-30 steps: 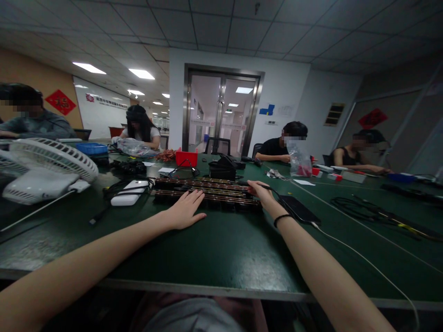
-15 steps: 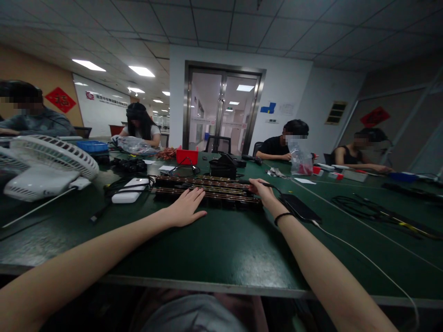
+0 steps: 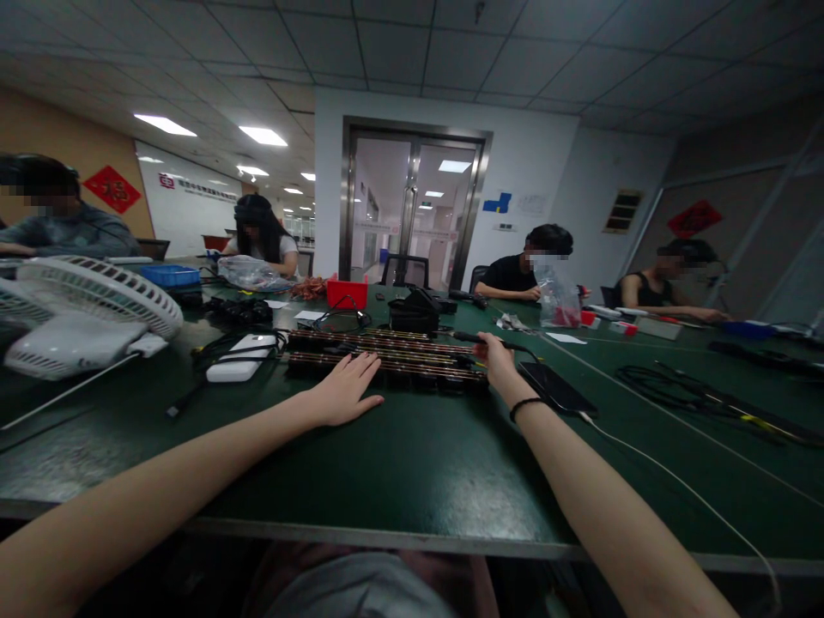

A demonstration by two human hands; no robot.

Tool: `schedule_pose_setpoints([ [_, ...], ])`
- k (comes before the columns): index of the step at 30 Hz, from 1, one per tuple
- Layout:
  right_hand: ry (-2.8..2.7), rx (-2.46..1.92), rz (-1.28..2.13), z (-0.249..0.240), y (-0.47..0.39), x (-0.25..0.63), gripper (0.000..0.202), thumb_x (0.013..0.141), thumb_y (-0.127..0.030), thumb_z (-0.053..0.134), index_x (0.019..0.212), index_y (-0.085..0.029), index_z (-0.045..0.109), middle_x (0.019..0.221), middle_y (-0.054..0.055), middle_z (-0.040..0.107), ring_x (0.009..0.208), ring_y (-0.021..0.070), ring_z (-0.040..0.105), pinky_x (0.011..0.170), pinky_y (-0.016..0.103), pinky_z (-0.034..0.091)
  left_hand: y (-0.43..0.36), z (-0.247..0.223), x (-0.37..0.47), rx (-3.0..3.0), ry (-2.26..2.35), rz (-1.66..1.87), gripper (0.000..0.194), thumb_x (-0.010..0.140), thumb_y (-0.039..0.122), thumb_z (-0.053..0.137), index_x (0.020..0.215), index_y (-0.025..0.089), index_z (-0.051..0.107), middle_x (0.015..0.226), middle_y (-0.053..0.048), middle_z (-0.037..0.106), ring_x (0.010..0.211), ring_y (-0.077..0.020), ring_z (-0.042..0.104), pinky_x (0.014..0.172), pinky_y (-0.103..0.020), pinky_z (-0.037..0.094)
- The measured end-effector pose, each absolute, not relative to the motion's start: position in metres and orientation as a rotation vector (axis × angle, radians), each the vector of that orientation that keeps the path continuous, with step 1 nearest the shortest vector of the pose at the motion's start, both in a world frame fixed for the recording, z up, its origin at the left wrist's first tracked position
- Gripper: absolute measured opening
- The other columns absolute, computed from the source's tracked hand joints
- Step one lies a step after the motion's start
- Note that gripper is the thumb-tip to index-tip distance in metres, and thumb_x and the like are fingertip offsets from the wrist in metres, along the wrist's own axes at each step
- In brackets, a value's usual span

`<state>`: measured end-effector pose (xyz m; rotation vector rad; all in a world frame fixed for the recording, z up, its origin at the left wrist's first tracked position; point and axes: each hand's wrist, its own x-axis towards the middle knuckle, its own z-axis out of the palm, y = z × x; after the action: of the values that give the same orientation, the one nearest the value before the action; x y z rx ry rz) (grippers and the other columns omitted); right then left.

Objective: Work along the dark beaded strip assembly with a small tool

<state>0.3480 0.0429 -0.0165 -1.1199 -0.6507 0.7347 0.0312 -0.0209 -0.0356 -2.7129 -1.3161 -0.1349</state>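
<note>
Thin rods (image 3: 412,350), one set: being borne, side by side and crosswise, on the green table (image 3: 412,481), directly ahead of the person. A coppery tone broken by pale and yellowish spots is being shown along their length; dark pieces (image 3: 444,383) are being seen beneath and along the near edge.

Left hand (image 3: 344,390): being laid palm down at the near edge of the rods, fingers extended and lying close together, thumb held wide; nothing is being gripped by it.

Right hand (image 3: 500,365): being held at the right end of the rods, fingers narrowed around a black handle (image 3: 469,337) with a black cord. The handle is being pointed leftward over the far right corner of the set; whether the rods are being touched by it cannot be told.

Containers:
Red box (image 3: 348,293) — being seen beyond the rods, contents hidden by its wall.
Black case (image 3: 413,311) — being seen just behind the rods; its inside cannot be made out.
Blue tray (image 3: 171,275), far left: contents not being revealed.
Clear bag (image 3: 559,296), right: being stood upright, something red being shown in its lower part.
Plastic bag (image 3: 251,273), left: being seen crumpled, contents unclear.

Also being borne by the table: a white power bank (image 3: 241,360), left; a black phone (image 3: 557,389), beside the right wrist.
</note>
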Motion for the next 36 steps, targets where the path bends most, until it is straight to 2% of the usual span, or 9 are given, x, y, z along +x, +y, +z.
schedule_pose_setpoints([
  [6,-0.692,-1.158,0.73,-0.017,0.042,0.347,0.022,0.072,-0.014,0.069,0.058,-0.023,0.055,0.046,-0.003,0.057,0.045,0.0127,0.056,0.045,0.023,0.049,-0.022,-0.034,0.032,-2.7,-1.34,-0.11,0.078,0.104,0.057,0.034,0.16,0.005,0.022,0.168,-0.019,0.018,0.157,-0.0299,0.014,0.127,-0.047,0.012],
  [9,-0.749,-1.167,0.746,-0.017,0.042,0.347,0.022,0.069,-0.015,0.071,0.058,-0.023,0.054,0.046,-0.003,0.057,0.044,0.0136,0.057,0.045,0.024,0.05,-0.021,-0.035,0.031,-2.708,-1.322,-0.123,0.078,0.103,0.059,0.032,0.16,0.006,0.023,0.167,-0.019,0.019,0.156,-0.0299,0.015,0.126,-0.048,0.014],
  [19,-0.757,-1.103,0.799,-0.014,0.038,0.345,0.024,0.073,-0.012,0.069,0.056,-0.022,0.056,0.047,-0.003,0.058,0.045,0.0109,0.056,0.048,0.021,0.05,-0.017,-0.04,0.03,-2.694,-1.297,-0.144,0.078,0.103,0.06,0.031,0.16,0.007,0.025,0.167,-0.019,0.021,0.156,-0.0297,0.017,0.126,-0.047,0.015],
  [36,-0.782,-1.13,0.759,-0.016,0.037,0.345,0.023,0.07,-0.014,0.072,0.057,-0.024,0.055,0.047,-0.004,0.059,0.048,0.0129,0.057,0.046,0.022,0.05,-0.012,-0.045,0.027,-2.71,-1.25,-0.213,0.077,0.103,0.062,0.028,0.16,0.009,0.025,0.167,-0.019,0.021,0.156,-0.0312,0.017,0.125,-0.05,0.015],
])
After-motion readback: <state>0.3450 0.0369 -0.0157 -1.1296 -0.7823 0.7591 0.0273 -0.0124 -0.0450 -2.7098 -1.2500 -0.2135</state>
